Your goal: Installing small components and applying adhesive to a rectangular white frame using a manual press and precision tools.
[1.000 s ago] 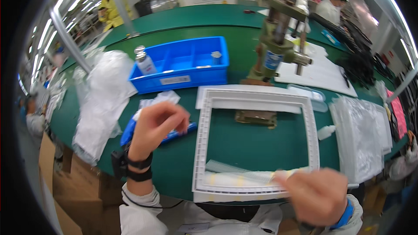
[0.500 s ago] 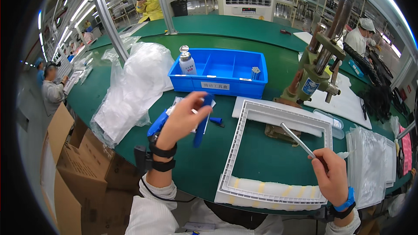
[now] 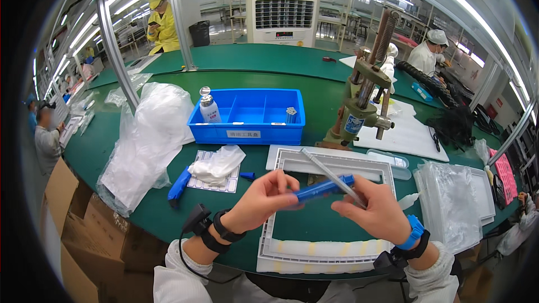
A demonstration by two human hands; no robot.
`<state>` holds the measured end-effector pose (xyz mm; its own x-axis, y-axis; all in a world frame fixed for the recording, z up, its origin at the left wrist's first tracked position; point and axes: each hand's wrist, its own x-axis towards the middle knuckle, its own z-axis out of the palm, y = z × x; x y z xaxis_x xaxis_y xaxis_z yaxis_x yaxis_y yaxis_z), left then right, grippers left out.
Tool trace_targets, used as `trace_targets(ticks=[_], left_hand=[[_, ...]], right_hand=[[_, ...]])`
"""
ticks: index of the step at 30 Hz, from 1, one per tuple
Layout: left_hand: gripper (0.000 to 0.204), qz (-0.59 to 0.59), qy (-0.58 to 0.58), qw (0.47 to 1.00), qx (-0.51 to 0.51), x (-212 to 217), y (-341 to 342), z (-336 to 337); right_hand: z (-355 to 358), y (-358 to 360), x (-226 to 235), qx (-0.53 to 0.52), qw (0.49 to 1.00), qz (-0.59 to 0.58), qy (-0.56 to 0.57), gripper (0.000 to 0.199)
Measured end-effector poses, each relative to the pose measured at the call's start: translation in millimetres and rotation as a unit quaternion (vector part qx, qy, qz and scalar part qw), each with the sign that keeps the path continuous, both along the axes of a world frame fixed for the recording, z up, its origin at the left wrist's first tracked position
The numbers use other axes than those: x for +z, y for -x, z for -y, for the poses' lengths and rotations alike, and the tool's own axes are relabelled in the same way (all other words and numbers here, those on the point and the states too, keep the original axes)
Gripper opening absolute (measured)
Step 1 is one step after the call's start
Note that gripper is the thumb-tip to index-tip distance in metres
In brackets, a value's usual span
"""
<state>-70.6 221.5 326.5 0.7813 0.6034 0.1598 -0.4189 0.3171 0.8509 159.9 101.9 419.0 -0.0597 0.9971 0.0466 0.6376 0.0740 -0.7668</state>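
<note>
My left hand (image 3: 259, 203) pinches one end of a blue stick-shaped tool (image 3: 319, 191), smeared a little by motion, so its exact kind is unclear. My right hand (image 3: 377, 209) is closed around a slim grey rod (image 3: 327, 171) that slants up and to the left. The blue tool's other end meets the rod and the right fingers; whether those fingers grip it too, I cannot tell. Both hands hover over a white rectangular frame (image 3: 267, 230) lying on the green table. A foam strip (image 3: 331, 248) with yellow marks lies along its near side.
Behind the frame stand a blue divided bin (image 3: 247, 133) with a bottle and a green hand press (image 3: 359, 109). Crumpled plastic (image 3: 149, 129), a white cloth (image 3: 218, 164) and a blue-handled item (image 3: 179, 184) lie leftward. Bagged panels (image 3: 449, 205) lie right; cardboard boxes (image 3: 92, 230) stand lower left.
My left hand has moved right and down with the blue tool, uncovering the white cloth. The tool now meets the grey rod in my right hand, which has moved left. The view has shifted.
</note>
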Motion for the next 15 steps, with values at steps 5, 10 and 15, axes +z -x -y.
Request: trace_targets(ticks=[5, 10, 15], left_hand=[[0.054, -0.150, -0.247, 0.947, -0.143, 16, 1, 10], [0.043, -0.249, -0.336, 0.908, -0.023, 34, 15, 11], [0.031, -0.251, -0.284, 0.925, 0.029, 17, 20, 0]], right_hand=[[-4, 9, -6, 0.029, 0.999, -0.040, 0.003, 0.030], [7, 8, 22, 0.004, 0.994, 0.055, -0.096, 0.032], [21, -18, 23, -0.001, 0.971, 0.223, -0.083, 0.028]])
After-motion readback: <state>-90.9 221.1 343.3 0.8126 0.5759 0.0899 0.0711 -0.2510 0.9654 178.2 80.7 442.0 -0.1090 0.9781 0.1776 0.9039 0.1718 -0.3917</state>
